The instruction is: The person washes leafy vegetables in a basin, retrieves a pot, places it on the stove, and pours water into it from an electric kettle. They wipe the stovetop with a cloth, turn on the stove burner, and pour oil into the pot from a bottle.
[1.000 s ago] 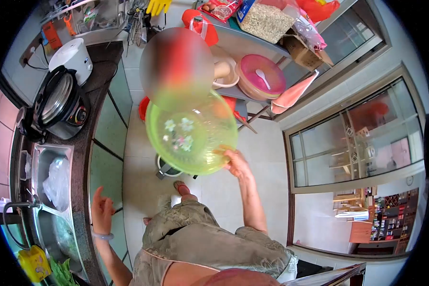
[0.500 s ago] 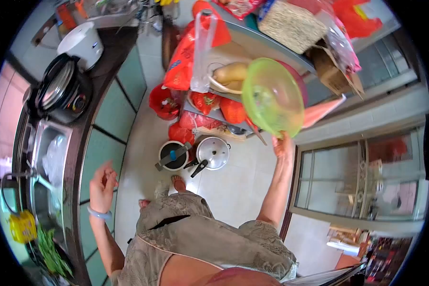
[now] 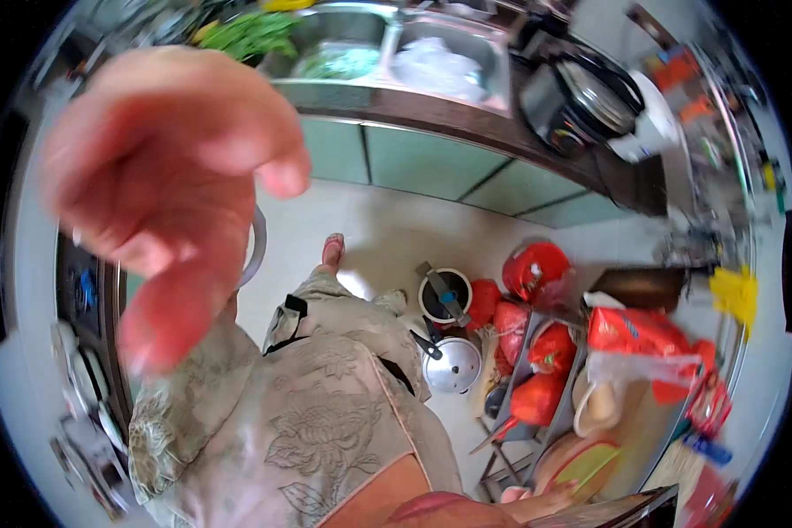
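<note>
My left hand [image 3: 185, 150] is raised close to the camera at the left, large and blurred. Its fingers are curved and apart, with nothing in them, and a pale bangle [image 3: 257, 251] circles the wrist. At the lower right, my right hand [image 3: 541, 504] is at the edge of a light green plastic basin [image 3: 592, 468]. The basin is seen partly, at the shelf beside a reddish round rim; my fingers are half hidden there, apparently gripping it.
A double sink [image 3: 387, 84] with greens [image 3: 251, 35] and a plastic bag [image 3: 440, 69] lies ahead. A pressure cooker [image 3: 581, 101] stands on the counter. On the floor are a lidded pot [image 3: 453, 365], a dark-topped pot [image 3: 444, 295] and a red bucket [image 3: 535, 268]. Red bags [image 3: 537, 399] crowd the shelf.
The view has turned left towards the sink. My left hand has risen close to the camera. The green basin and my right hand now appear at the lower right, by the shelf.
</note>
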Demonstrator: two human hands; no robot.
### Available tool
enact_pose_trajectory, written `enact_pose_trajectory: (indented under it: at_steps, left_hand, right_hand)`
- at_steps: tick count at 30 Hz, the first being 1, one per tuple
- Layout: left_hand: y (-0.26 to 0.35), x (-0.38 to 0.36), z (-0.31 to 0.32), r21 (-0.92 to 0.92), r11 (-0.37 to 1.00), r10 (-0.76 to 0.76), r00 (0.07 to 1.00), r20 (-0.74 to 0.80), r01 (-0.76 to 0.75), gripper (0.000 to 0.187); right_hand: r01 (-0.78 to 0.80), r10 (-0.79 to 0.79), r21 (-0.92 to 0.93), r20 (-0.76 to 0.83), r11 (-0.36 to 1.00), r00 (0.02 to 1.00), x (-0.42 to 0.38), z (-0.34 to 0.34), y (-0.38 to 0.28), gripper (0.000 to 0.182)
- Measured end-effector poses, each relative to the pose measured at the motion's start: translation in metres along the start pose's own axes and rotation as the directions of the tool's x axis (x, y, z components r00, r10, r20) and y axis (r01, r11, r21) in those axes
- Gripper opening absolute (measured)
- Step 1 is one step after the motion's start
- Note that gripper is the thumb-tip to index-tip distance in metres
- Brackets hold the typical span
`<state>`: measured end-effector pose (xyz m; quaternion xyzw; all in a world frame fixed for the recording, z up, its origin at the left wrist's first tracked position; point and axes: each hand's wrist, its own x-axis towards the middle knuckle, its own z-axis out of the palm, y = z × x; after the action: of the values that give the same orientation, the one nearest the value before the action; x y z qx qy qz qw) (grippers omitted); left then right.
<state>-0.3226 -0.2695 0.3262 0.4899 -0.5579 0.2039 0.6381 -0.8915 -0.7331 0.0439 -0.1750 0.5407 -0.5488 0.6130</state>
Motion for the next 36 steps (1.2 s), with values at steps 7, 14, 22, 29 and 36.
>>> enact_pose_trajectory:
  at_steps: [7,14,22,29,36]
  left_hand:
    - [0.117,-0.026,-0.116,0.360,0.921,0.213,0.966,-0.144,-0.149,0.063]
    - [0.211,-0.092,-0.254,0.640,0.760,0.235,0.966,-0.111,-0.111,0.040]
    - [0.326,-0.139,-0.344,0.831,0.556,0.243,0.960,-0.141,-0.019,0.017]
    - [0.365,-0.147,-0.390,0.927,0.374,0.211,0.974,-0.078,-0.007,0.009]
    - [0.353,-0.178,-0.413,0.947,0.010,0.359,0.883,-0.304,0.322,0.036]
  right_hand:
    - [-0.075,0.191,-0.583,0.141,0.809,0.971,-0.047,0.086,0.190,0.042]
    - [0.019,0.508,-0.906,0.255,0.422,0.823,-0.164,0.147,0.370,0.035]
    - [0.295,0.713,-0.921,0.386,0.256,0.585,-0.346,0.246,0.545,0.027]
    - [0.811,0.918,-0.562,0.388,0.164,0.084,-0.582,0.353,0.692,0.027]
    - [0.816,0.941,-0.501,-0.011,0.286,-0.337,-0.793,0.346,0.775,0.030]
